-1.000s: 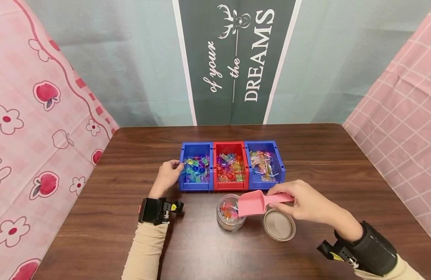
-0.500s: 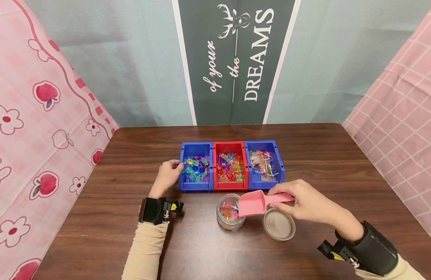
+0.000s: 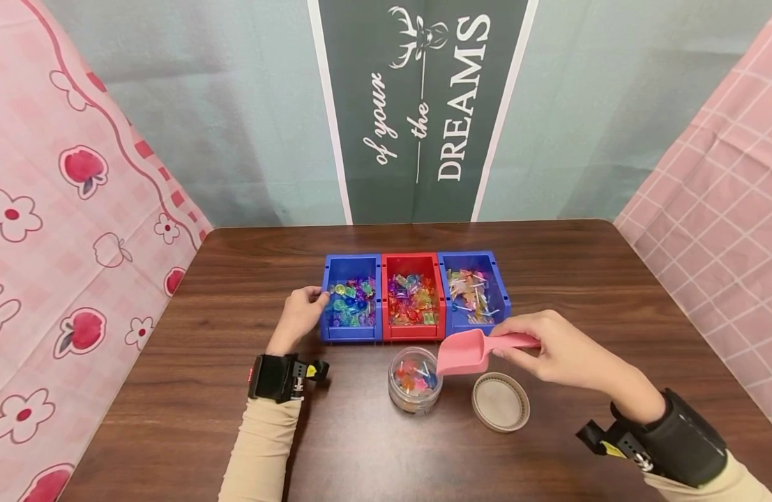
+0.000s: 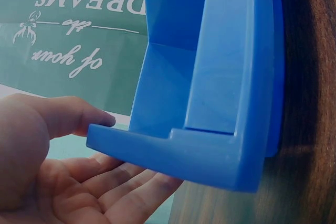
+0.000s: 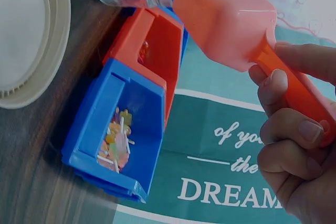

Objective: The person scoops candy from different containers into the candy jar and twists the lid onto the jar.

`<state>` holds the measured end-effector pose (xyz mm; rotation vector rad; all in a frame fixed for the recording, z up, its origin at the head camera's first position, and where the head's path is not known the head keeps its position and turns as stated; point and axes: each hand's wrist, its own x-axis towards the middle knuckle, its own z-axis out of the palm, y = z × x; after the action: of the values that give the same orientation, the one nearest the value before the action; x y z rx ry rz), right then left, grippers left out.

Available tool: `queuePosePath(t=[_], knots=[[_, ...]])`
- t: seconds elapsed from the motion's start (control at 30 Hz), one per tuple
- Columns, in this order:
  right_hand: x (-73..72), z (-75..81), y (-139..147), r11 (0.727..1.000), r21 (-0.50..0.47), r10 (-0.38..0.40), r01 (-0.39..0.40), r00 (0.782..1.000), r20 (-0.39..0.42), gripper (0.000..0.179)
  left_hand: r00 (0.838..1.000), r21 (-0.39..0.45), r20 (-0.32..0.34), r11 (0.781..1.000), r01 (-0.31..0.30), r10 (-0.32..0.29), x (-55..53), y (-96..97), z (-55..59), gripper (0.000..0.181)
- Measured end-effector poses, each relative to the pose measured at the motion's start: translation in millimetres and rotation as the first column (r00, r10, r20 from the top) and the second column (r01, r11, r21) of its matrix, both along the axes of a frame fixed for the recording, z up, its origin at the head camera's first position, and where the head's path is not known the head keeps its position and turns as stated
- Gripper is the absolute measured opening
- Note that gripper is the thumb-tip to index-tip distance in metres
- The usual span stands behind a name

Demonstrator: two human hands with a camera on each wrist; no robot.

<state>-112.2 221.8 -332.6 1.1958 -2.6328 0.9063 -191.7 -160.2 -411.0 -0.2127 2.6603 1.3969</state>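
My right hand grips a pink scoop by its handle, thumb and curled fingers around it in the right wrist view. The scoop's pan, with nothing visible in it, hangs beside the upper right rim of a clear jar of colourful small pieces. On the left, my left hand pinches the side wall of a blue bin, thumb over the edge and fingers outside. Shiny coloured beads lie in that bin.
Joined to it are a red bin of bead-like pieces and a second blue bin with small lollipop-like pieces. A beige lid lies right of the jar on the wooden table. Cloths hang around it.
My right hand has lifted the scoop up and to the right, off the jar's mouth, uncovering more of the pieces inside. The left hand keeps its place on the blue bin.
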Motion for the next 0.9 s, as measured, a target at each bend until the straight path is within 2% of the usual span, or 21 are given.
queuePosePath(t=[0.3,0.47,0.57,0.7,0.9], knots=[[-10.6,5.7,9.7,0.994,0.029,-0.109,0.108,0.992,0.059,0.013,1.000,-0.010,-0.003,1.000,-0.008,0.008,0.8,0.3,0.5,0.040],[-17.5,7.2,12.4,0.976,0.061,-0.210,0.209,0.978,0.013,0.009,1.000,-0.007,-0.001,1.000,-0.008,0.008,1.8,1.0,1.4,0.040],[-22.1,9.3,12.1,0.951,0.098,-0.295,0.293,0.955,0.006,0.006,1.000,-0.007,0.003,1.000,-0.008,0.008,2.2,1.2,1.8,0.040],[-28.8,12.8,10.3,0.904,0.163,-0.407,0.395,0.913,0.043,0.010,1.000,-0.009,0.004,1.000,-0.007,0.007,2.2,1.0,2.1,0.041],[-40.3,13.7,5.0,0.852,0.236,-0.494,0.468,0.867,0.067,0.017,1.000,-0.008,0.003,1.000,-0.002,0.002,2.2,0.9,2.5,0.041]])
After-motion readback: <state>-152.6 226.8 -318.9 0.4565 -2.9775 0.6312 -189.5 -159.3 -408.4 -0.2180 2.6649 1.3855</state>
